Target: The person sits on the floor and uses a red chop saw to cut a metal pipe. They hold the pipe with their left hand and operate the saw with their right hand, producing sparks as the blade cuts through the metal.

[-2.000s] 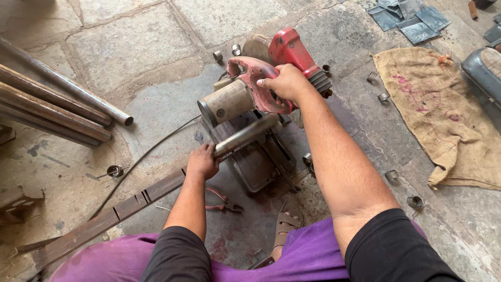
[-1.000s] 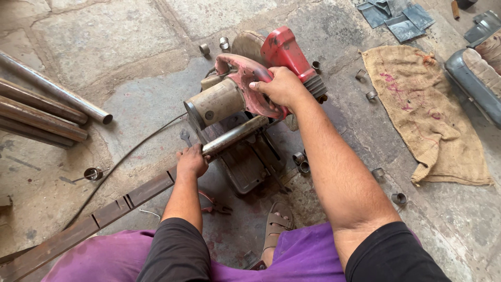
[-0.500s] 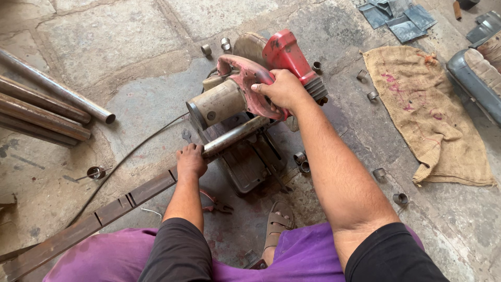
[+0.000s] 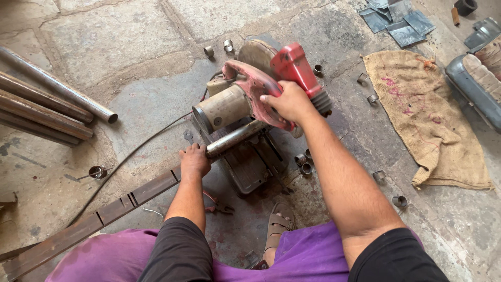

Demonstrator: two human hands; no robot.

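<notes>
Two hands on the job, both around the red chop saw (image 4: 261, 99), which I'll use as landmark. Going L to R: off to the far L of the saw lie several long steel pipes (image 4: 52, 107), and a flat rusty steel bar (image 4: 94, 222) runs from the lower L corner up toward the saw base. Left hand (image 4: 194, 161) is closed over the near end of the round pipe (image 4: 235, 137) that sits across the saw's base under the motor; fingers wrapped, firm-looking hold. Right hand (image 4: 289, 102) is curled tight round the saw's handle, arm stretched out from lower R.

Step, as I read it: stock fed into the vise, head up, cut not yet begun — no sparks. Next move would need the pipe pinned steady w/ the L hand while the R brings the head down evenly; pipe slipping or rolling is the risk.

R of the saw: short cut rings (image 4: 302, 163) scattered on the floor, then a burlap sack (image 4: 433, 120), sheet-metal scraps (image 4: 396, 18) beyond.

Hard to tell: blade is hidden behind guard & motor, so can't say if it's spinning; vise clamp state obscured; trigger finger not visible; pipe's far end is out of sight behind the saw.
</notes>
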